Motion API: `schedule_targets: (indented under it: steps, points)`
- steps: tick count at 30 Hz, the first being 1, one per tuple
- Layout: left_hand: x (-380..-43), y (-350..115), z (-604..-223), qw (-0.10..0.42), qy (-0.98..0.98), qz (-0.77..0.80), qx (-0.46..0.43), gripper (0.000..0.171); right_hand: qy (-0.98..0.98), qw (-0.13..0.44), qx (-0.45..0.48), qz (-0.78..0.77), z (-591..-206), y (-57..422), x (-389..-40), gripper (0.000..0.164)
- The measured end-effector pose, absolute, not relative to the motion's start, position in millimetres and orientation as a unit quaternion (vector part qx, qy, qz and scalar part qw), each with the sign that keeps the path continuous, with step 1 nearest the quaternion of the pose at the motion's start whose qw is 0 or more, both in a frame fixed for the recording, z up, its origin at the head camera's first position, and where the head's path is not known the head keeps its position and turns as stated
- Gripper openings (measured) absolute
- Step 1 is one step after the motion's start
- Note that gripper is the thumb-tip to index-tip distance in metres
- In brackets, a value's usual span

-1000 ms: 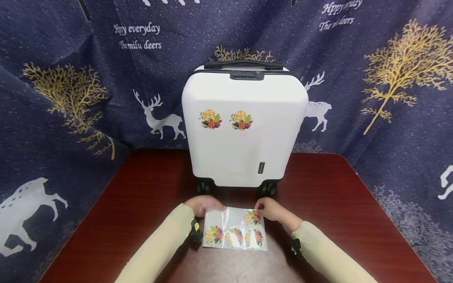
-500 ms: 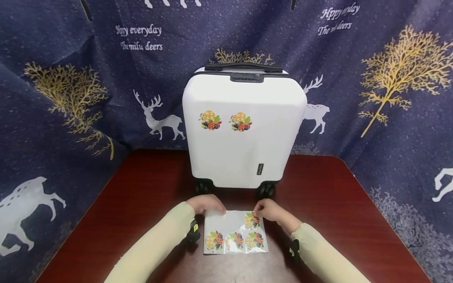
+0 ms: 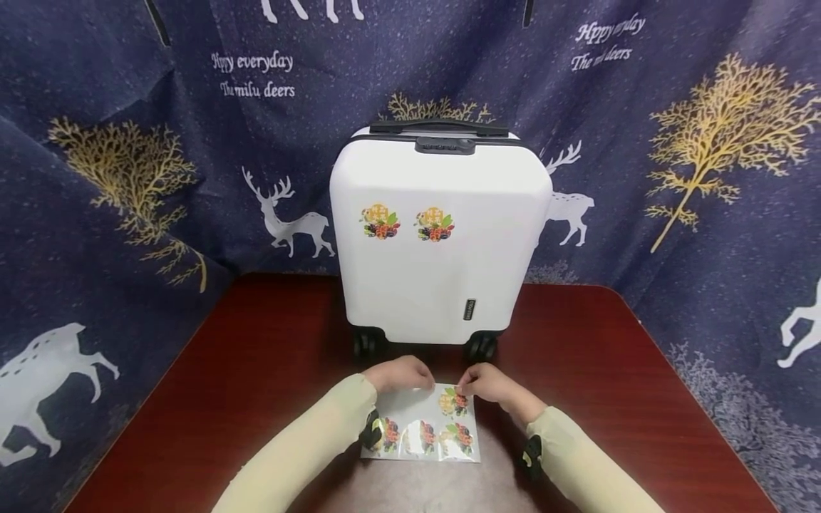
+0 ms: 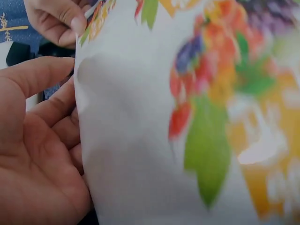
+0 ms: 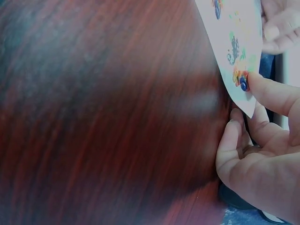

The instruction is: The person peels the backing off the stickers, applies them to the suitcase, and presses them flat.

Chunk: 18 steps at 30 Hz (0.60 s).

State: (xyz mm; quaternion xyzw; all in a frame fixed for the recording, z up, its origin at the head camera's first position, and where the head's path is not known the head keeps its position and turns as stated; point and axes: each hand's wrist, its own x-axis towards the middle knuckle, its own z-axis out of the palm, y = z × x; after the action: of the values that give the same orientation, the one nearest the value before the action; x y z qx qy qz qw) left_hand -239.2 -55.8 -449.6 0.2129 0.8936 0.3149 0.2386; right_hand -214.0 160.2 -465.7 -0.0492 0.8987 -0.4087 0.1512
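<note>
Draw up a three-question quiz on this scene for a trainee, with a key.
1. True or false: the white hard-shell suitcase stands upright on the reddish-brown wood-grain table.
2. How many colourful printed fruit stickers show on the glossy white rectangular sheet? A) two B) three C) four
3. Fill in: the person's ____ hand pinches the sheet at its far right corner.

Key: 1. True. 2. C. 3. Right hand.

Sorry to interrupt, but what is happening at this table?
Someone is handling a sheet of fruit stickers at a table. The right hand pinches it near its far right corner, while the left hand is at the far edge, nearer the middle. Four stickers are on the sheet; two similar ones are on the white suitcase behind it.
</note>
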Motion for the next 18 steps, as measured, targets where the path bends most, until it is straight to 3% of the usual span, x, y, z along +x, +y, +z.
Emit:
schedule_targets:
  steps: [12,18]
  points:
    - [-245.1,-44.3,-454.8,0.267,0.89,0.318,0.187,0.024,0.894,0.156,-0.068,-0.414,-468.8,162.1,-214.5,0.01]
    - [-252.1,-45.4,-454.3,0.298,0.885,0.308,0.184,0.027,0.879,0.174,-0.117,-0.427,-468.3,164.5,-214.1,0.021]
